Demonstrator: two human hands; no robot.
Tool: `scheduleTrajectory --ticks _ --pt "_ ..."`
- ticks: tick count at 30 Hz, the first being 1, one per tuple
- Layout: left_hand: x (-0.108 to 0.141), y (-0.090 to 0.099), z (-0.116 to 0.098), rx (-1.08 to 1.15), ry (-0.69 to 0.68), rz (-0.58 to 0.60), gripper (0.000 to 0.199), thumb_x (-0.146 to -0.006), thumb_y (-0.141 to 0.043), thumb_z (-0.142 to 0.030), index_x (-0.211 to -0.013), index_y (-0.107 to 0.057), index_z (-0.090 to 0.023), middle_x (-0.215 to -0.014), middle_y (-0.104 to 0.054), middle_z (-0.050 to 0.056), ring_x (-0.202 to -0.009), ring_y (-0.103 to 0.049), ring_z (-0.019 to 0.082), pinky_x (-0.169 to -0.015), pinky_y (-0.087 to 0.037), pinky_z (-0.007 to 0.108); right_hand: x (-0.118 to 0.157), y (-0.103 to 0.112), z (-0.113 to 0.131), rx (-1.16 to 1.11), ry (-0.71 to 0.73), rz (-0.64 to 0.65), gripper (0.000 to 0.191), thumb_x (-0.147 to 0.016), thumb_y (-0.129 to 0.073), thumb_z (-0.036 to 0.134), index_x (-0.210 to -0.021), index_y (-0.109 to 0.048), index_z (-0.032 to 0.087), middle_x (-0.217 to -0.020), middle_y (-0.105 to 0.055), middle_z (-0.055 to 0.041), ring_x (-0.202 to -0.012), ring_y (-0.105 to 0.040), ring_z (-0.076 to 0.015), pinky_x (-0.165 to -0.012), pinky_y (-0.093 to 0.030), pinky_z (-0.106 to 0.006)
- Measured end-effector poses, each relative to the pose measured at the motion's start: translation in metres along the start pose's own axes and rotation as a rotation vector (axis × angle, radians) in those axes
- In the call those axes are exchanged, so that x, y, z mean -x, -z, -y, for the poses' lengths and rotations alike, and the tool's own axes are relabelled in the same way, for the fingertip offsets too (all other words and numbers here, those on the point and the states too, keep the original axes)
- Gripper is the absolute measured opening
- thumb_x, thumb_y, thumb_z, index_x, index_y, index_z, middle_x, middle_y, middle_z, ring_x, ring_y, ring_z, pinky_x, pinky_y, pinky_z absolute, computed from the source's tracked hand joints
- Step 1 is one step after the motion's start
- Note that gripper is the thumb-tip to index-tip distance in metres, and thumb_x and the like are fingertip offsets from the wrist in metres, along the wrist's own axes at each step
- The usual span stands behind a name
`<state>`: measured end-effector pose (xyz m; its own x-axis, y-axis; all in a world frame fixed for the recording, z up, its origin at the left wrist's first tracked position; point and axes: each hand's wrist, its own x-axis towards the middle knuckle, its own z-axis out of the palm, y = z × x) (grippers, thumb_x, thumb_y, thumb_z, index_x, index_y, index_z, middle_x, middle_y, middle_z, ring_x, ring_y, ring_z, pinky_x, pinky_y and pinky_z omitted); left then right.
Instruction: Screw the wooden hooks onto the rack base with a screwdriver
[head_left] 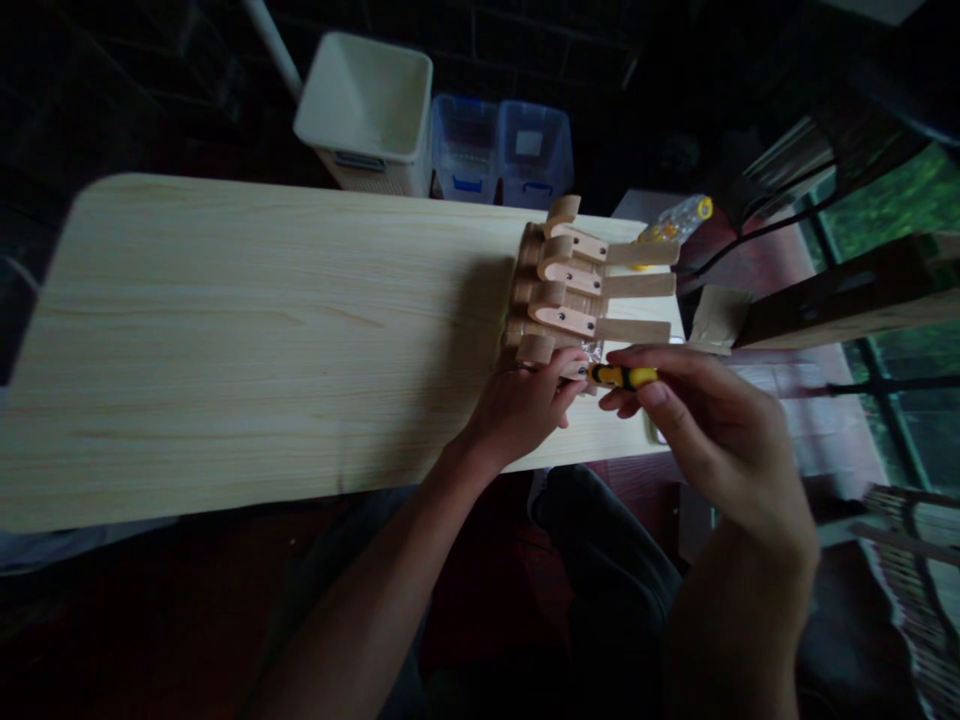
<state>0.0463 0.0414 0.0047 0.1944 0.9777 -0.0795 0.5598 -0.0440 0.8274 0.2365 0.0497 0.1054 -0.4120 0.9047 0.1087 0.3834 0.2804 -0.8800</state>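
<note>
My right hand [697,410] is closed around a yellow and black screwdriver [622,376]. The tool points left toward the nearest of several curved wooden hooks [568,318]; whether its tip sits in a screw I cannot tell. Dark screw heads show on the hooks, which are mounted on a brown wooden piece [525,270]. My left hand [525,405] is closed on the nearest hook [535,348], its fingers partly over it. A bit of clear plastic [592,350] shows beside that hook.
The pale wooden table [247,340] stretches left. Behind it stand a white bin [367,100] and two clear plastic boxes [466,150]. A clear bottle with a yellow cap [679,220] lies at the far right corner. A wooden beam [847,290] and windows are on the right.
</note>
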Motion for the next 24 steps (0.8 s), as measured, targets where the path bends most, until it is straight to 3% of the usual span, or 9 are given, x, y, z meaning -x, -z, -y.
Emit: scheduleTrajectory --ticks 5,9,13,19,24 --pt "0.0008 -0.0009 0.0003 -0.014 0.000 -0.010 0.043 -0.110 -0.054 -0.036 -0.151 -0.056 -0.024 -0.073 -0.080 -0.003 -0.079 -0.083 0.018 -0.074 -0.059 0.027 -0.0034 -0.0051 -0.0020 -0.034 -0.028 -0.053 0.026 -0.098 -0.077 0.044 -0.115 -0.074 0.024 -0.117 -0.080 -0.0070 -0.083 -0.080 -0.0169 -0.076 -0.071 -0.032" --pt "0.0008 -0.0004 0.0004 -0.024 -0.022 -0.014 0.043 -0.110 -0.055 -0.036 -0.152 -0.055 -0.025 -0.069 -0.079 -0.005 -0.079 -0.083 0.018 -0.074 -0.059 0.028 -0.0066 -0.0097 -0.0005 -0.058 -0.004 -0.044 0.022 -0.097 -0.079 0.040 -0.113 -0.074 0.025 -0.115 -0.079 -0.0049 -0.084 -0.080 -0.0159 -0.077 -0.070 -0.031" --pt "0.0008 0.0005 -0.0014 -0.043 -0.002 -0.019 0.044 -0.110 -0.056 -0.038 -0.152 -0.056 -0.025 -0.067 -0.078 -0.005 -0.079 -0.083 0.018 -0.076 -0.059 0.028 -0.0068 -0.0086 0.0003 -0.066 0.056 -0.070 0.016 -0.101 -0.074 0.034 -0.115 -0.079 0.028 -0.126 -0.078 -0.0061 -0.090 -0.079 -0.0161 -0.078 -0.070 -0.031" --pt "0.0019 0.0021 -0.0028 -0.043 0.012 -0.008 0.044 -0.110 -0.057 -0.036 -0.152 -0.056 -0.026 -0.066 -0.077 -0.005 -0.084 -0.084 0.020 -0.081 -0.061 0.030 -0.0013 -0.0032 0.0037 -0.028 0.003 -0.009 0.024 -0.105 -0.067 0.031 -0.128 -0.077 0.032 -0.133 -0.077 -0.0064 -0.093 -0.080 -0.0174 -0.088 -0.070 -0.036" --pt "0.0020 -0.0005 0.0013 -0.048 0.001 -0.022 0.043 -0.110 -0.058 -0.037 -0.150 -0.057 -0.024 -0.070 -0.079 -0.003 -0.080 -0.083 0.019 -0.077 -0.060 0.029 -0.0007 -0.0067 0.0049 -0.019 0.006 -0.049 0.013 -0.100 -0.076 0.036 -0.110 -0.077 0.027 -0.116 -0.078 -0.0056 -0.078 -0.079 -0.0156 -0.071 -0.071 -0.032"
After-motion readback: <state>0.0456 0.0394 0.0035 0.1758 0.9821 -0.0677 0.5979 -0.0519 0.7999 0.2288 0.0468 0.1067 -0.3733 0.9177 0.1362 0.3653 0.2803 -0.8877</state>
